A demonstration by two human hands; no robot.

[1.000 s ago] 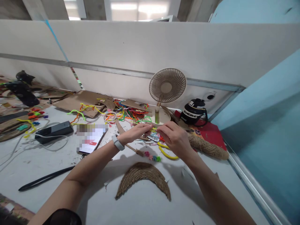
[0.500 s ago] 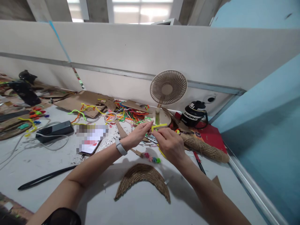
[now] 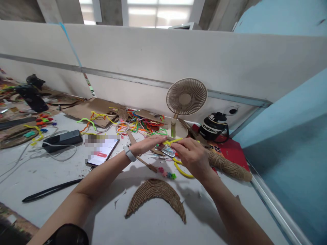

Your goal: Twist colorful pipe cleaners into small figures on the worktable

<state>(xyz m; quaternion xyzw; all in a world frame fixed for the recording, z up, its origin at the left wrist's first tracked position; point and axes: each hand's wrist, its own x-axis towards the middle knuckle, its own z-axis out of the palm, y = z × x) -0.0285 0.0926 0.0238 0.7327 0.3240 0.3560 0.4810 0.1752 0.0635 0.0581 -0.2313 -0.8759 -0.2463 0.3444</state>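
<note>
A yellow pipe cleaner [image 3: 184, 173] runs between my hands, its free part looping down toward the table. My left hand [image 3: 148, 145], fingers fairly straight, pinches one part of it at the fingertips. My right hand [image 3: 193, 157] is closed on it with thumb and forefinger, just to the right. Beneath my hands lies a shiny metal piece [image 3: 168, 152], partly covered. Nearer me, a crescent of coiled brown twine [image 3: 156, 191] lies flat on the table. Small pink, teal and green pipe-cleaner flowers [image 3: 167, 173] sit above the crescent.
A small fan [image 3: 186, 97] stands behind my hands, beside a black jar [image 3: 214, 126]. A twine roll [image 3: 228, 166] lies at right. Tangled coloured pipe cleaners [image 3: 150, 126] and cardboard [image 3: 84, 110] fill the back. To the left are a phone [image 3: 104, 151] and a black power bank [image 3: 62, 141].
The yellow pipe cleaner's upright bent end is now lower between my fingertips, and its loop shows below my right hand. My left fingers have straightened. The view has shifted slightly.
</note>
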